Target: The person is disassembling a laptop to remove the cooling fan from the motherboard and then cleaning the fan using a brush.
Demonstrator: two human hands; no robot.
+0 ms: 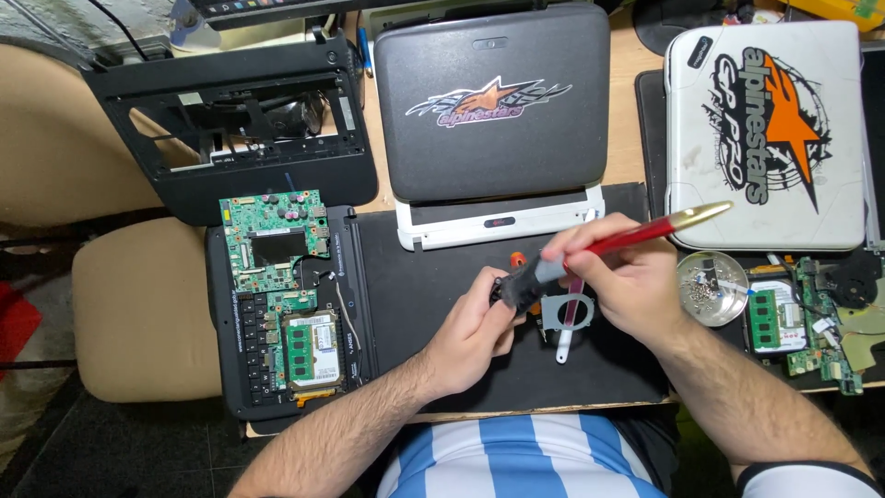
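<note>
The small black part [513,288] sits mostly hidden inside the left hand [475,327]; the circuit board [834,323] at right runs off the frame edge; the dish [712,288] contents are too small to tell.

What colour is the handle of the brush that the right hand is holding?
The brush has a red handle with a gold tip, seen in the head view, held in the right hand.

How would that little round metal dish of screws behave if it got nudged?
The round dish looks thin and shallow, so probably light and quick to slide. Its low rim might spill the loose screws if tipped. It sits close to the right hand.
</note>
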